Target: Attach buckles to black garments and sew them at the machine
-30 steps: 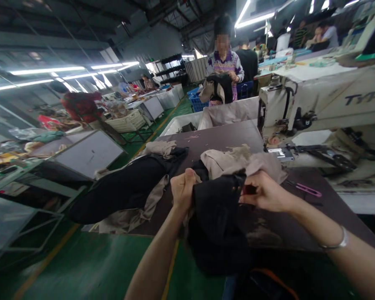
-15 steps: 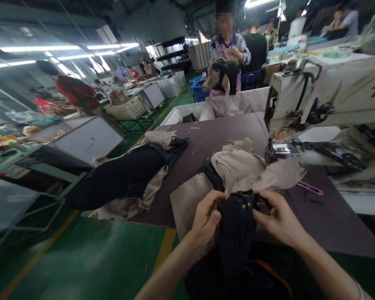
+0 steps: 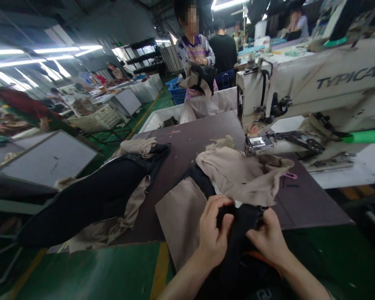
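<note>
My left hand (image 3: 215, 233) is closed on the left edge of a black garment (image 3: 241, 235), thumb and fingers pinching the cloth. On the other side, my right hand (image 3: 270, 237) grips the garment's upper right edge between thumb and curled fingers. Beige lining (image 3: 234, 173) spreads from it across the table, just beyond both hands. A flat brown panel (image 3: 183, 212) hangs over the table's front edge, left of my left hand. Past the lining on the right lies a small pink tool (image 3: 290, 176), partly covered.
A sewing machine (image 3: 309, 87) stands at the right of the brown table (image 3: 187, 156). More black and beige cloth (image 3: 93, 198) lies on the left, hanging over the edge. Beyond the table are a white bin (image 3: 158, 118) and a person (image 3: 196, 54) holding cloth.
My view has swung right. The garment's top edge has turned, so its two brass-coloured studs no longer show. My right hand has closed further over the cloth, and the lining lies more spread out.
</note>
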Available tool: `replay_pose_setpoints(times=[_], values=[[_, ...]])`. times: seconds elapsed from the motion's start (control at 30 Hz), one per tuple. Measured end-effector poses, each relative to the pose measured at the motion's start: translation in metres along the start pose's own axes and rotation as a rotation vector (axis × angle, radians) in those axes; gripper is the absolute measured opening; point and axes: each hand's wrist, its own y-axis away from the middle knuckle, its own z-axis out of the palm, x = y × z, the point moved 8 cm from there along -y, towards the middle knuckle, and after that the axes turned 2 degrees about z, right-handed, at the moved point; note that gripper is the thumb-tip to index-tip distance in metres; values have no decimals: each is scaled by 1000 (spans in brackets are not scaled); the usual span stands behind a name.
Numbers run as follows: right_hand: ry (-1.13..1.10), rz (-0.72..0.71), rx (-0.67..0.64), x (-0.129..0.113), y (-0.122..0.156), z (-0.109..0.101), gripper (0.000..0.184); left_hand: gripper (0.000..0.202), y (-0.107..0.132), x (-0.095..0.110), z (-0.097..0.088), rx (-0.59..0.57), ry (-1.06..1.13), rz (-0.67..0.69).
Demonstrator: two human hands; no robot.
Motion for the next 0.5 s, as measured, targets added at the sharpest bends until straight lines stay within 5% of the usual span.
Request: replay_pose_setpoints(times=[0.17,0.33,0.43,0.5], values=[[-27,27,-65,4,4,21,12,41,9,-20,-2,297,35,-119],[-63,91,-266,10,-9,26,8,55,-6,-41,4,254,115,-312],[-123,123,-456,13,-24,7,8,59,-22,-51,-19,251,173,-417],[-177,112,-573,12,-35,-12,24,57,-30,-59,-47,345,174,-463]])
